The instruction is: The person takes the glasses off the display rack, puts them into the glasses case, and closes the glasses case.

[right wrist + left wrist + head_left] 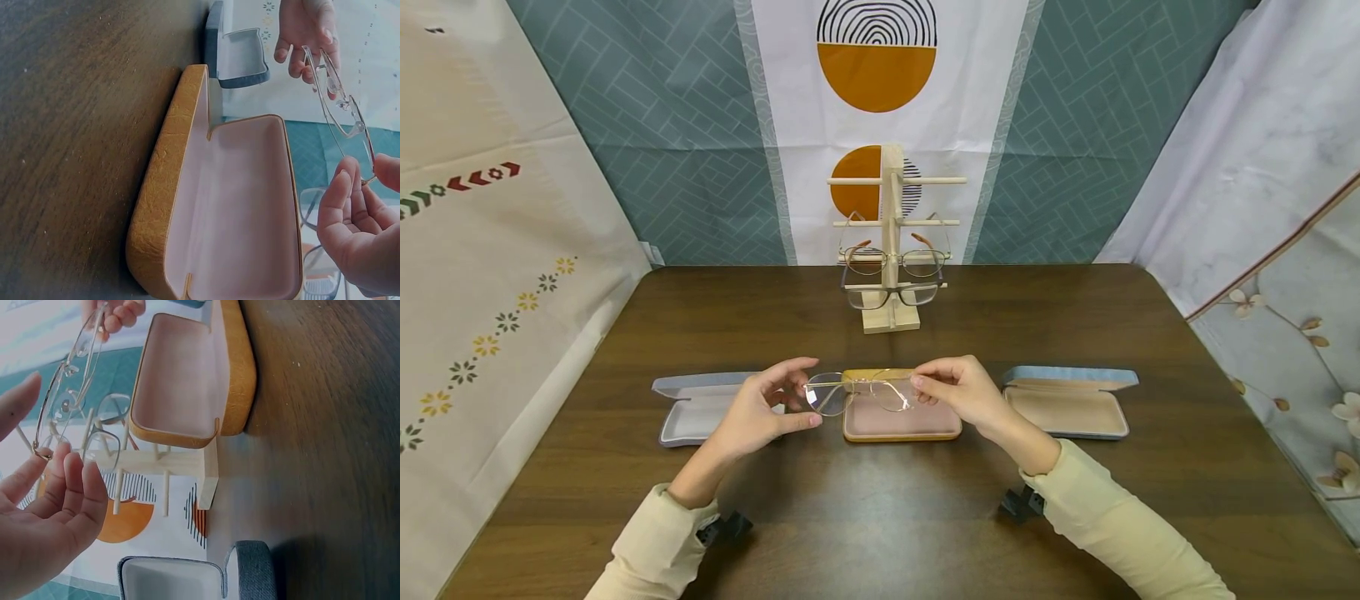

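Note:
Thin gold-rimmed eyeglasses [826, 398] are held up in front of the middle case, temples seemingly folded behind the lenses. My right hand [966, 396] pinches their right end between thumb and fingertips, also seen in the right wrist view. At the other end is my left hand [758, 412]. Its fingertips touch the frame, while the thumb stands apart from it in the left wrist view. Beneath and behind the eyeglasses lies a mustard glasses case [902, 423] with a pink lining, lid raised, nothing inside.
A grey-blue case [691, 421] stands with its lid up on the left, and a blue case [1067, 408] with beige lining on the right. Behind them, a wooden display rack [892, 200] carries gold glasses [865, 271] above dark-framed glasses [891, 292].

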